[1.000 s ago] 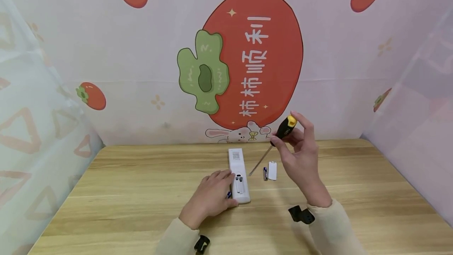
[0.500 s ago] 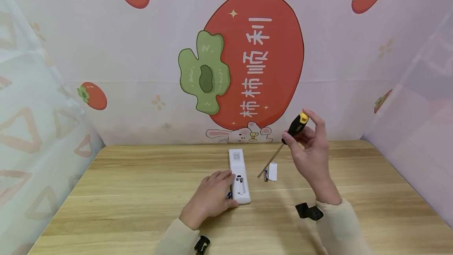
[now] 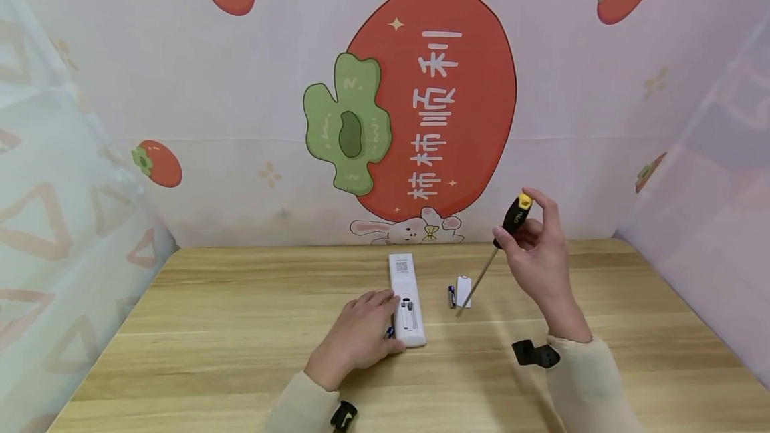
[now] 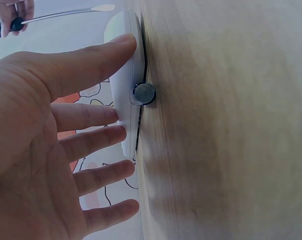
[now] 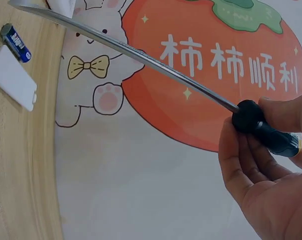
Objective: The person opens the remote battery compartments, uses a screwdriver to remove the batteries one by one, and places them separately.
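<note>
A white remote control [image 3: 412, 333] lies back side up on the table, its battery compartment uncovered. My left hand [image 3: 358, 331] touches its left edge with thumb and fingertips; the fingers look fairly straight in the left wrist view. Beside that edge, partly hidden by the hand, is a battery [image 4: 144, 93], seen end-on. My right hand [image 3: 541, 262] holds a flat-blade screwdriver [image 3: 513, 220] by its black and yellow handle, between thumb and fingers. The shaft slants down left, its tip overlapping the near end of the white battery cover [image 3: 463, 286] in the head view.
A blue and silver battery [image 3: 452, 297] lies between the remote and the cover. The wooden table [image 3: 240, 326] meets a printed cloth backdrop [image 3: 271, 85] at its back edge. Pale cloth hangs at both sides.
The right hand has moved to the right with the screwdriver, whose tip has gone from beside the remote to near the battery cover. The left hand and remote stay in place.
</note>
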### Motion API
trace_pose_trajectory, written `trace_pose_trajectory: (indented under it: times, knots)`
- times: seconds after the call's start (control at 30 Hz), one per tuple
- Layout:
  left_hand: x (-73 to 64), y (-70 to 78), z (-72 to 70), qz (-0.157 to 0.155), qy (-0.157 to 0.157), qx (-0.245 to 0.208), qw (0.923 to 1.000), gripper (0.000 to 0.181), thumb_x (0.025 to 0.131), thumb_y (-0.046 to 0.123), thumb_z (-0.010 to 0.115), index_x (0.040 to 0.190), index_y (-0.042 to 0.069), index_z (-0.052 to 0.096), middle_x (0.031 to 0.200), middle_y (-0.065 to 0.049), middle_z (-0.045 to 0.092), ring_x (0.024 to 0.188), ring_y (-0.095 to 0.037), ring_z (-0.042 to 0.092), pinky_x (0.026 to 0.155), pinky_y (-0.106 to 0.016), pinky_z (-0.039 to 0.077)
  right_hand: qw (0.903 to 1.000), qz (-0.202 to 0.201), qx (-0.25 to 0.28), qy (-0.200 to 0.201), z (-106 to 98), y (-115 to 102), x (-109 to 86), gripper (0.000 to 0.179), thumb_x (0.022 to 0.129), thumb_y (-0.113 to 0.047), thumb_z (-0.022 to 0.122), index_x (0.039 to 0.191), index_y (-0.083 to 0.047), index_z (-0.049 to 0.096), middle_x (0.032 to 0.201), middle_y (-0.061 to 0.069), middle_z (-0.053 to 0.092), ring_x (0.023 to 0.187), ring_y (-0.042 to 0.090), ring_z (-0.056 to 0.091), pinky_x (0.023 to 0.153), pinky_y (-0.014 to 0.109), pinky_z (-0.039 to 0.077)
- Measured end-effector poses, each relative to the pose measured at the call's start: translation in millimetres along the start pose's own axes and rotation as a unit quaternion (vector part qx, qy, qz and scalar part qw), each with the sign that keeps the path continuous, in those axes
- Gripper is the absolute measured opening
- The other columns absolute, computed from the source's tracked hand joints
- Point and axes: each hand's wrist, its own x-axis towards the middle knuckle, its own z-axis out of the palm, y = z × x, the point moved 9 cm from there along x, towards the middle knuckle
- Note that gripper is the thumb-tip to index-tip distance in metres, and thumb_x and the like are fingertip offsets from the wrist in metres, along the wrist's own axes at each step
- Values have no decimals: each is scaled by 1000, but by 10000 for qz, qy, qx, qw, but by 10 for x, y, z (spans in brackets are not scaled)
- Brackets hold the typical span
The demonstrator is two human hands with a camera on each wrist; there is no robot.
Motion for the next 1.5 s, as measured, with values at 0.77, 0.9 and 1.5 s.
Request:
trace_pose_trajectory:
  times: [0.77, 0.9, 1.5]
  knots:
    - [-2, 5, 11, 1, -26, -23, 10000, 72, 85, 39, 83, 142, 4, 58, 150, -13, 50, 138, -38, 45, 108, -60, 40, 9935, 887, -665, -245, -33, 409, -20, 74, 92, -2, 73, 153, -13, 34, 92, 25, 72, 73, 0, 63, 63, 11, 50]
    - [-2, 4, 11, -27, -52, -17, 10000, 72, 85, 39, 83, 142, 4, 58, 150, -12, 50, 138, -37, 45, 109, -60, 40, 9917, 973, -804, -247, -39, 483, -22, 74, 92, -4, 73, 153, -11, 33, 90, 24, 73, 73, 5, 64, 62, 12, 49]
    - [9, -10, 13, -29, -47, -23, 10000, 73, 85, 39, 83, 143, 4, 57, 151, -13, 50, 139, -37, 44, 109, -60, 39, 9820, 1407, -1168, -475, -30, 799, -51, 75, 96, -15, 71, 155, -2, 27, 87, 23, 71, 72, 14, 64, 60, 22, 47]
